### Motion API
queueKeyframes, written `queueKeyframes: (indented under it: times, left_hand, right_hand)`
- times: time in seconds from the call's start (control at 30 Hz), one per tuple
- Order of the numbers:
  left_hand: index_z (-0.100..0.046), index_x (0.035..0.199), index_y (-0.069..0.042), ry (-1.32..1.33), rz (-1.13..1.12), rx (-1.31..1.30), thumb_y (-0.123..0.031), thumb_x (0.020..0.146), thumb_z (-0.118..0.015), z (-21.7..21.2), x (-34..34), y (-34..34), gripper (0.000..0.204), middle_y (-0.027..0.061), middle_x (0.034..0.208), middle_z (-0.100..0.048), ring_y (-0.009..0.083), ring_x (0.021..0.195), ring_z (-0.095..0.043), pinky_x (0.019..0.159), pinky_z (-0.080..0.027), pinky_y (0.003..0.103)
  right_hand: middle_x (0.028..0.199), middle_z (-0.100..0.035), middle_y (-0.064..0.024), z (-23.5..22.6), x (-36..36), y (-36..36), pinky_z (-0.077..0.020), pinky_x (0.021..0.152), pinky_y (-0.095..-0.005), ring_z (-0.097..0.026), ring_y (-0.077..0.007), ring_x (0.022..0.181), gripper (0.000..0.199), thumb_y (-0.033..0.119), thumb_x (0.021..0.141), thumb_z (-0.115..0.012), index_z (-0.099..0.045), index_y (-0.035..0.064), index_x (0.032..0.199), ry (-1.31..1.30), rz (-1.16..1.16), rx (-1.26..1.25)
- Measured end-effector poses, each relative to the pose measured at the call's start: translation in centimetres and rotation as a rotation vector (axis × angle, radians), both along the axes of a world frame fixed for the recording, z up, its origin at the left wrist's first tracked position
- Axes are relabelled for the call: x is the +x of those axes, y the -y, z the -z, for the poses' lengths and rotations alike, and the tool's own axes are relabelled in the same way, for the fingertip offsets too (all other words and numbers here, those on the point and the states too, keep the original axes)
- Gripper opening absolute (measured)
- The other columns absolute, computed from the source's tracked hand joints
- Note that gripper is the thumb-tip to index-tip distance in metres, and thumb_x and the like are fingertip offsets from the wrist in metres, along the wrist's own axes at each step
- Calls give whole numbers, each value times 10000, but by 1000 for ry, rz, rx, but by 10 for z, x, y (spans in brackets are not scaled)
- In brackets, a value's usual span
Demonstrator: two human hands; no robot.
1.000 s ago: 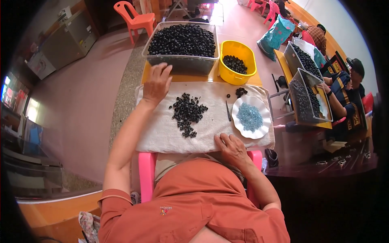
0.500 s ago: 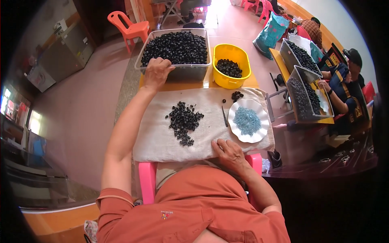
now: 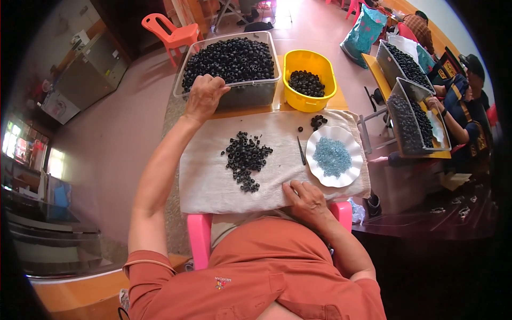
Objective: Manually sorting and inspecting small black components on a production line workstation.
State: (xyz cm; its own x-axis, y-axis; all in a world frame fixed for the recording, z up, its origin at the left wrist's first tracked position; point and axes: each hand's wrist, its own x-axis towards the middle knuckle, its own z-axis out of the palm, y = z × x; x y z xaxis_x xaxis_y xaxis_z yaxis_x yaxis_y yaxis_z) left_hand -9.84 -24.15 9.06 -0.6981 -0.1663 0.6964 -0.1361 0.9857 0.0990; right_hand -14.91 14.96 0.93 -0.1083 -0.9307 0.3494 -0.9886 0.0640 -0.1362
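My left hand (image 3: 207, 97) has its fingers curled over the near rim of a large clear plastic bin (image 3: 250, 89), which is heaped with black ring-like beads (image 3: 229, 60). My right hand (image 3: 308, 200) lies at the near edge of a pale cloth (image 3: 213, 184), fingers bent in against the fabric. Between the hands, a loose pile of black beads (image 3: 247, 157) is spread on the cloth. Right of it lie a thin dark pointed tool (image 3: 301, 151) and a white wavy-rimmed plate (image 3: 349, 180) of small light-blue beads (image 3: 332, 156).
A yellow tub (image 3: 309, 104) with black beads stands right of the bin, a small bead cluster (image 3: 318, 122) before it. At right, another person (image 3: 453, 117) works beside two bead-filled bins (image 3: 413, 120). An orange chair (image 3: 173, 36) stands at the far left.
The view has shifted slightly. The bin has turned a little, its left end nearer to me, with my left hand still on its rim. My right hand stays at the cloth's edge.
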Motion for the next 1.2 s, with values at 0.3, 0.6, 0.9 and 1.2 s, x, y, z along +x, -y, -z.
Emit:
queueKeyframes:
  times: [0.3,0.6,0.9,1.2]
  left_hand:
    - [-618,829,-82,-9,-17,21,-174,802,-741,-13,14,-17,156,76,768,-566,285,774,-538,687,-436,416]
    - [-624,823,-63,1,4,66,-161,810,-733,-6,29,-30,147,69,771,-569,277,779,-537,699,-438,410]
    - [-644,837,-75,-55,-30,81,-180,800,-744,-1,28,-34,150,59,792,-579,261,791,-547,704,-449,391]
    - [-654,838,-87,-110,-49,36,-195,803,-744,5,32,-38,145,46,792,-581,254,794,-550,710,-457,387]
  right_hand:
    - [885,-577,-144,-5,1,7,-455,666,-423,-566,-309,761,386,301,700,-678,-608,15,949,87,1,-23]
    - [978,-582,-67,-10,4,6,-486,633,-362,-579,-238,746,466,101,641,-652,-631,39,1102,27,14,12]
    - [967,-581,-63,-9,5,7,-480,626,-359,-573,-236,738,458,49,645,-610,-628,40,1103,7,29,18]
    - [961,-577,-64,-19,13,2,-480,645,-349,-580,-233,750,440,78,676,-610,-626,40,1114,14,33,2]
